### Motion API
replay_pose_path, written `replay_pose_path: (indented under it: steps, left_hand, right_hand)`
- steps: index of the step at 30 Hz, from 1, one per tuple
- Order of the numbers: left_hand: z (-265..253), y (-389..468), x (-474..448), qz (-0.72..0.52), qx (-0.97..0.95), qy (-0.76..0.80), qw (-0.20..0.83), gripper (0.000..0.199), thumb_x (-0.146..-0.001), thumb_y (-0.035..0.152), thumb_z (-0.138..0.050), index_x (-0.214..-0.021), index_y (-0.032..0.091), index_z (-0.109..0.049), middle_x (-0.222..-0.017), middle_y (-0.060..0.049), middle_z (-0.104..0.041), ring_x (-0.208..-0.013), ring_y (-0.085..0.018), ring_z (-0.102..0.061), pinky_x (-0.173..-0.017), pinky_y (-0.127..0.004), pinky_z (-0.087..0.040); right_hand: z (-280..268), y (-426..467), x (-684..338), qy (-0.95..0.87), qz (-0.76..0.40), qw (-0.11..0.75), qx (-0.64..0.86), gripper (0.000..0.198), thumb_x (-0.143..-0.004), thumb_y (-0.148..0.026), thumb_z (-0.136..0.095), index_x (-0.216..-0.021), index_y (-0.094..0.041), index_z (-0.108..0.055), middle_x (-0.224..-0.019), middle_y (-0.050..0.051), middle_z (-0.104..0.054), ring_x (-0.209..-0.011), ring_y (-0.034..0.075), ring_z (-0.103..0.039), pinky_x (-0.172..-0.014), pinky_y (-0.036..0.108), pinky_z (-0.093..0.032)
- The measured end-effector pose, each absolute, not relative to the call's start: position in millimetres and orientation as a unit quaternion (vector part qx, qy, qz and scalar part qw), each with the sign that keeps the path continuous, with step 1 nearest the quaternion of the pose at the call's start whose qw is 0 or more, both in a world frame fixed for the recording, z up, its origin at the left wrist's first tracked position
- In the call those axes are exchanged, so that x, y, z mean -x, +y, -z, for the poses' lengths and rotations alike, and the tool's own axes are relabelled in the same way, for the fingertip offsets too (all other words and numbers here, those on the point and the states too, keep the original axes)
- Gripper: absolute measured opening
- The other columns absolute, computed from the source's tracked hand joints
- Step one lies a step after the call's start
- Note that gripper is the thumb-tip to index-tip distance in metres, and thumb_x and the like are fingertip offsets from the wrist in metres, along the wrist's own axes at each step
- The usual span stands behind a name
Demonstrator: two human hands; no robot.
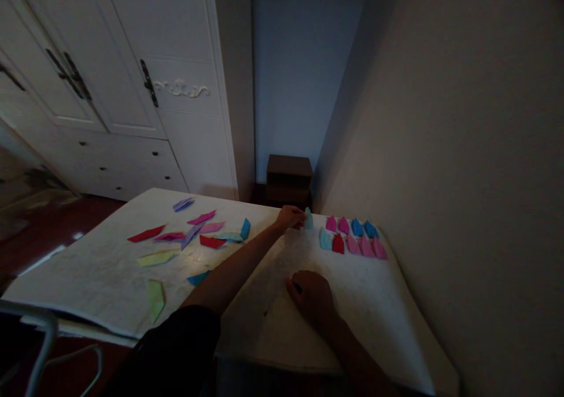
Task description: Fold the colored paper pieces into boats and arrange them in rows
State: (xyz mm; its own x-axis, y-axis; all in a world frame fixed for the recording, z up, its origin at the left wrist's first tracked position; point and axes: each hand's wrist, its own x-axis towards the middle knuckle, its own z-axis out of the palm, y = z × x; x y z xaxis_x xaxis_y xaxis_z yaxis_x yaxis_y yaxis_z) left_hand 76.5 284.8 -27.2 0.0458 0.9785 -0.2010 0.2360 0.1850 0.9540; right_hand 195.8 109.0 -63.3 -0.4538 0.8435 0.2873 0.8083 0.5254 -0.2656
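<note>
My left hand (291, 216) reaches to the far side of the white table (282, 315), its fingertips pinched on a pale green folded paper boat (309, 219) that stands on end. My right hand (312, 294) rests nearer on the tabletop, its fingers curled in with nothing visible in them. To the right of the held boat, more folded papers stand in two rows, among them a pale blue one (325, 239), a red one (338, 244), a blue one (357, 227) and a pink one (365, 246).
Several loose paper boats lie scattered on the left, including a yellow one (157, 258), a red one (147, 233) and a green one (155, 299). A wall (462, 150) borders the table's right side. Beyond stand a white wardrobe (194, 133) and a brown cabinet (289, 165).
</note>
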Motion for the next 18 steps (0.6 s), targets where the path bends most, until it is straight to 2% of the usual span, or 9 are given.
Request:
replay_pose_path:
  steps: [5, 10, 14, 18]
  left_hand:
    - [41, 308, -98, -0.313, -0.565, 0.615, 0.452, 0.008, -0.079, 0.016, -0.067, -0.083, 0.012, -0.073, -0.058, -0.001, -0.067, -0.051, -0.01, -0.063, -0.052, -0.019, -0.051]
    - [42, 321, -110, -0.268, -0.611, 0.632, 0.394, 0.014, -0.081, 0.021, -0.064, -0.087, 0.015, -0.075, -0.067, -0.004, -0.071, -0.056, -0.012, -0.065, -0.057, -0.02, -0.051]
    - [39, 324, -119, -0.238, -0.64, 0.64, 0.352, 0.015, -0.077, 0.025, -0.068, -0.088, 0.018, -0.076, -0.084, -0.007, -0.075, -0.08, -0.018, -0.07, -0.071, -0.023, -0.052]
    - [37, 322, -125, -0.215, -0.657, 0.649, 0.317, 0.021, -0.075, 0.026, -0.069, -0.094, 0.021, -0.075, -0.103, -0.009, -0.074, -0.102, -0.024, -0.066, -0.082, -0.028, -0.05]
  right_hand:
    - [63, 109, -194, -0.853, -0.05, 0.2, 0.48, 0.031, -0.092, -0.028, -0.051, -0.064, -0.018, -0.06, -0.065, 0.002, -0.064, -0.06, 0.014, -0.053, -0.062, 0.027, -0.027]
    - [61, 110, -193, -0.853, -0.052, 0.196, 0.481, 0.028, -0.091, -0.027, -0.053, -0.065, -0.019, -0.061, -0.066, 0.001, -0.065, -0.062, 0.014, -0.055, -0.063, 0.028, -0.028]
    - [60, 110, -193, -0.854, -0.059, 0.179, 0.484, 0.026, -0.09, -0.027, -0.054, -0.066, -0.019, -0.062, -0.067, 0.002, -0.065, -0.063, 0.015, -0.056, -0.062, 0.028, -0.028]
    - [60, 110, -193, -0.853, -0.061, 0.17, 0.489, 0.025, -0.09, -0.027, -0.054, -0.067, -0.019, -0.062, -0.068, 0.002, -0.066, -0.064, 0.015, -0.056, -0.062, 0.028, -0.028]
